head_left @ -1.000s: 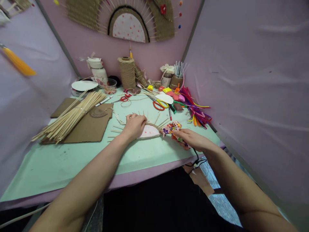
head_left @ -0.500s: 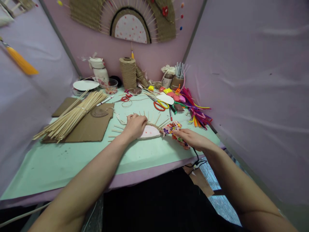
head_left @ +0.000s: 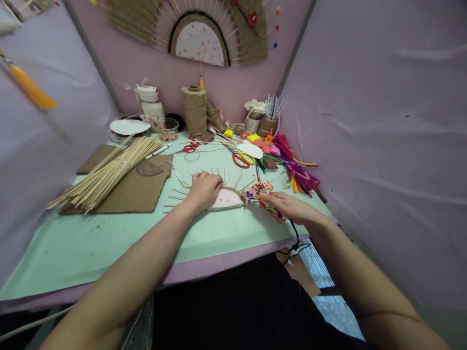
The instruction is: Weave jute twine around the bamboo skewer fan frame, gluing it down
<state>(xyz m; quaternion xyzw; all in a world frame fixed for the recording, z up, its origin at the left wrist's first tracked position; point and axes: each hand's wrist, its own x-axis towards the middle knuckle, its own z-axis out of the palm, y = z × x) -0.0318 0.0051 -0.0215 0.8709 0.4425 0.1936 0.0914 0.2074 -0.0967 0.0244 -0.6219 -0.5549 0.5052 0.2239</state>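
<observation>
A small half-round fan (head_left: 226,198) lies on the table, its white face dotted pink and edged with twine-coloured trim. Thin sticks (head_left: 177,197) fan out from its curved edge. My left hand (head_left: 205,188) is closed over the fan's left part, with bent fingers at the curved edge; the fingertips are partly hidden. A pale braided strip (head_left: 180,176) runs off beyond that hand. In my right hand (head_left: 288,205) is a flower-patterned glue gun (head_left: 257,191), gripped by its handle. Its front end points left and meets the fan's right edge; whether the nozzle touches is too small to tell.
Bundled sticks (head_left: 113,172) lie on cardboard (head_left: 153,194) at left. Scissors (head_left: 243,159), coloured pipe cleaners (head_left: 297,170) and a white oval (head_left: 250,150) lie behind the glue gun. A twine spool (head_left: 194,111) and bottle (head_left: 151,104) stand behind. A black cord (head_left: 295,233) hangs over the front edge.
The glue gun has shifted very slightly left along the fan's right edge. My left hand stays in place on the fan. The whole view has tilted a little.
</observation>
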